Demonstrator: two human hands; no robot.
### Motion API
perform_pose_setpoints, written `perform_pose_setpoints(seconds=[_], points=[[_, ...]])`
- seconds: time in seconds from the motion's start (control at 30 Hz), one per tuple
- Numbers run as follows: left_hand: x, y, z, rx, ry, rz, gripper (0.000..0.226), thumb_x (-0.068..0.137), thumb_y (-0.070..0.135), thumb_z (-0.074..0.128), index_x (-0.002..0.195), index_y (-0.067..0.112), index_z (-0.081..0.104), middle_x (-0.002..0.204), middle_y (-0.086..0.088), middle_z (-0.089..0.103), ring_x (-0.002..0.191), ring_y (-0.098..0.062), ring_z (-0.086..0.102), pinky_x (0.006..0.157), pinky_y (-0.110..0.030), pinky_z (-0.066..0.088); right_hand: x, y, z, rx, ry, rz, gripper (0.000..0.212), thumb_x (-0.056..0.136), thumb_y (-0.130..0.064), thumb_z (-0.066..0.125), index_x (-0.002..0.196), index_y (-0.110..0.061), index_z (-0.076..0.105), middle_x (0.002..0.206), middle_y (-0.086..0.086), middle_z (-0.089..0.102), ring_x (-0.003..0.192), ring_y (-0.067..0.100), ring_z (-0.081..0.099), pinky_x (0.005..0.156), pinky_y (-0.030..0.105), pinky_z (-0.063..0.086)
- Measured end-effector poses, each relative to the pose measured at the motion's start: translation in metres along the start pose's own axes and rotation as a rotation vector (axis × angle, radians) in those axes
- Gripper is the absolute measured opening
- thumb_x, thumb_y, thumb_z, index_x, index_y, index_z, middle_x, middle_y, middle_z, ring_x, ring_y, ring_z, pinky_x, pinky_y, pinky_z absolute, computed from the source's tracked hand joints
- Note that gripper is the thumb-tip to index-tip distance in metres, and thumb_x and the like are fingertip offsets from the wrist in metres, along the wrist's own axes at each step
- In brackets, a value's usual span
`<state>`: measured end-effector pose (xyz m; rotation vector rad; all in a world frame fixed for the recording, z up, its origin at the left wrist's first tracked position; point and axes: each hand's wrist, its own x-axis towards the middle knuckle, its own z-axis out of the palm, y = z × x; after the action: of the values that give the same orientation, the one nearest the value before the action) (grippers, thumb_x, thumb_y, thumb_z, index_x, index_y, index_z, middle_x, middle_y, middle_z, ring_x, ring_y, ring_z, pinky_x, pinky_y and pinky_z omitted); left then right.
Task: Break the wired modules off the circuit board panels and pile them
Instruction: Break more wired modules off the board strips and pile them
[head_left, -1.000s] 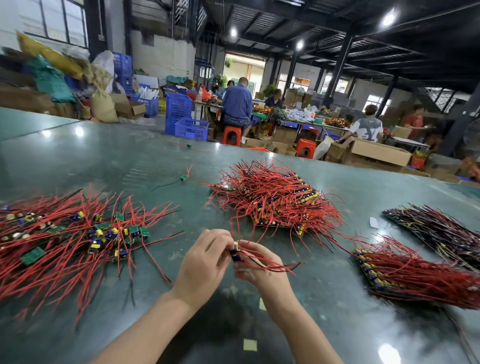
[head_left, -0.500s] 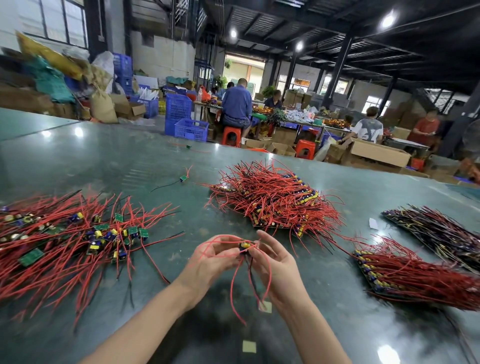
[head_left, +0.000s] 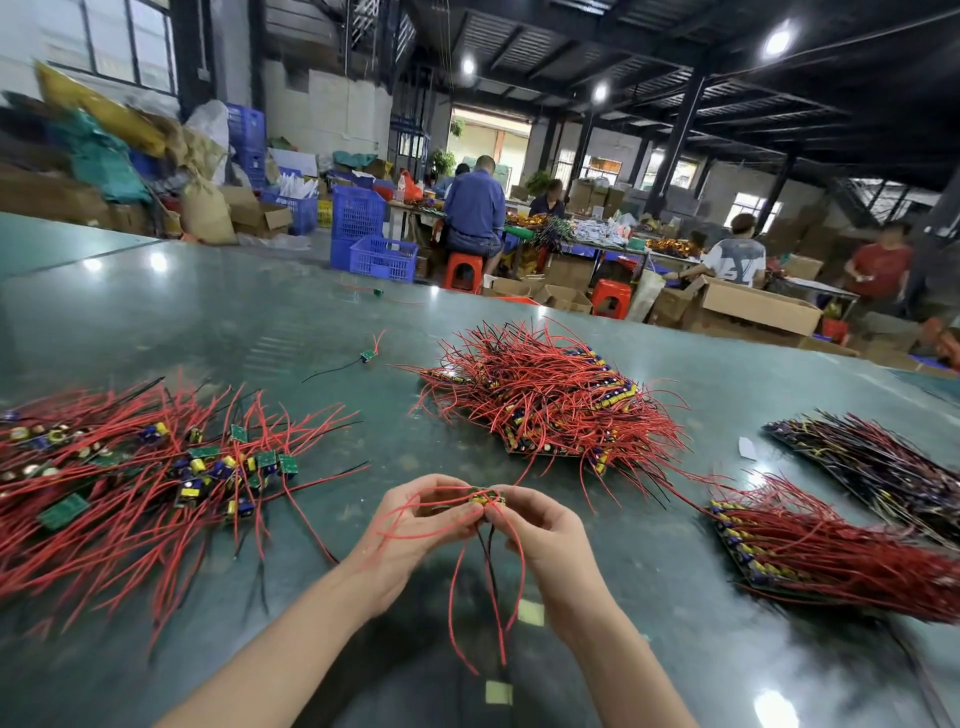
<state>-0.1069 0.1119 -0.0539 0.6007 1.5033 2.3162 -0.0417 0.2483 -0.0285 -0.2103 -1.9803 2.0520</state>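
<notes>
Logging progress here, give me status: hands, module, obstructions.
Left hand and right hand both pinch one small wired module. Wires dangle. Loose pile left. Nothing blocking.

Small wired module (head_left: 488, 498) between both hands, red leads dangling

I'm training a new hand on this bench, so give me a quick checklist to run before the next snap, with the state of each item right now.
1. Both hands on the piece: ok. The left hand and right hand pinch the small wired module strip between them.
2. Piece held above the green table: ok.
3. Dangling red and black leads free of the hands: not ok, red leads loop over the left hand.
4. Break line between modules: cannot tell, fingers cover it.
5. Pile of separated modules at the left, within easy drop: ok.
6. More panels waiting: ok, panel stack ahead.
</notes>
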Motion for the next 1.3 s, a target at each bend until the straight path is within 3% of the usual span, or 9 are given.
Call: perform_pose_setpoints(seconds=[0.23, 0.5, 0.57, 0.77, 0.9, 1.0, 1.07, 1.2, 1.3], points=[[-0.001, 0.002, -0.002, 0.062, -0.035, 0.065, 0.025, 0.06, 0.021, 0.079, 0.083, 0.014, 0.073, 0.087, -0.008, 0.073, 0.083, -0.016, 0.068, 0.072, -0.021, 0.054, 0.001, 0.003, 0.0, 0.004, 0.019, -0.011, 0.015, 0.078, 0.0, 0.07, 0.089, -0.011, 0.07, 0.085, 0.003, 0.074, 0.079, 0.007, 0.068, 0.072, 0.014, 0.051], [0.003, -0.001, -0.005, 0.136, 0.001, 0.03, 0.025, 0.065, 0.015, 0.075, 0.09, 0.009, 0.072, 0.09, -0.007, 0.074, 0.087, -0.017, 0.069, 0.076, -0.022, 0.053, 0.001, 0.003, -0.003, -0.053, -0.049, -0.027, 0.011, 0.078, 0.001, 0.069, 0.083, -0.008, 0.072, 0.079, 0.001, 0.073, 0.073, 0.003, 0.065, 0.067, 0.011, 0.047], [0.003, -0.001, -0.006, 0.148, -0.057, 0.034, 0.02, 0.069, 0.015, 0.073, 0.087, 0.008, 0.073, 0.09, -0.005, 0.074, 0.087, -0.015, 0.069, 0.078, -0.022, 0.052, 0.002, 0.004, -0.004, -0.073, -0.074, -0.041, 0.011, 0.08, 0.002, 0.067, 0.085, -0.006, 0.072, 0.081, 0.002, 0.072, 0.075, 0.003, 0.064, 0.07, 0.012, 0.047], [0.006, 0.0, -0.004, -0.021, -0.078, -0.068, 0.013, 0.07, 0.011, 0.067, 0.079, 0.012, 0.077, 0.082, -0.007, 0.074, 0.077, -0.014, 0.069, 0.072, -0.02, 0.055, 0.001, 0.003, -0.004, -0.065, -0.123, -0.06, 0.014, 0.083, 0.003, 0.063, 0.086, -0.008, 0.072, 0.08, -0.004, 0.073, 0.077, 0.0, 0.064, 0.07, 0.01, 0.046], [0.012, 0.004, -0.007, -0.164, 0.107, -0.126, 0.011, 0.07, 0.005, 0.066, 0.079, 0.002, 0.07, 0.073, -0.011, 0.069, 0.064, -0.016, 0.068, 0.064, -0.025, 0.058, 0.004, 0.005, -0.002, -0.034, 0.001, -0.018, 0.012, 0.084, -0.005, 0.065, 0.088, -0.015, 0.069, 0.066, -0.013, 0.065, 0.056, -0.005, 0.052, 0.055, 0.006, 0.039], [0.014, 0.007, -0.015, 0.15, 0.19, -0.05, 0.01, 0.076, 0.004, 0.07, 0.084, 0.009, 0.067, 0.07, -0.001, 0.07, 0.066, -0.011, 0.063, 0.068, -0.026, 0.053, 0.007, 0.005, -0.007, -0.015, 0.066, -0.001, 0.022, 0.087, -0.009, 0.063, 0.106, -0.019, 0.066, 0.075, -0.009, 0.062, 0.056, -0.006, 0.05, 0.053, 0.006, 0.037], [0.014, 0.008, -0.017, 0.387, 0.225, 0.017, 0.01, 0.083, 0.006, 0.068, 0.08, 0.015, 0.068, 0.064, 0.005, 0.069, 0.06, -0.004, 0.06, 0.062, -0.02, 0.05, 0.007, 0.006, -0.008, -0.058, 0.056, -0.002, 0.026, 0.09, -0.008, 0.058, 0.11, -0.024, 0.066, 0.074, -0.009, 0.056, 0.055, -0.004, 0.045, 0.054, 0.008, 0.036], [0.016, 0.011, -0.024, 0.337, 0.445, 0.081, 0.01, 0.085, 0.011, 0.067, 0.076, 0.015, 0.067, 0.064, 0.003, 0.067, 0.05, -0.001, 0.054, 0.05, -0.013, 0.046, 0.011, 0.008, -0.012, -0.144, 0.24, 0.002, 0.025, 0.093, -0.005, 0.051, 0.104, -0.021, 0.067, 0.073, -0.008, 0.054, 0.056, 0.001, 0.04, 0.056, 0.014, 0.033], [0.016, 0.011, -0.032, 0.418, 0.497, 0.086, 0.008, 0.085, 0.008, 0.066, 0.079, 0.013, 0.069, 0.071, 0.001, 0.067, 0.064, -0.01, 0.056, 0.061, -0.017, 0.047, 0.015, 0.005, -0.022, -0.029, 0.364, 0.062, 0.021, 0.093, -0.007, 0.051, 0.103, -0.018, 0.065, 0.08, -0.002, 0.059, 0.064, 0.008, 0.045, 0.056, 0.02, 0.036]])
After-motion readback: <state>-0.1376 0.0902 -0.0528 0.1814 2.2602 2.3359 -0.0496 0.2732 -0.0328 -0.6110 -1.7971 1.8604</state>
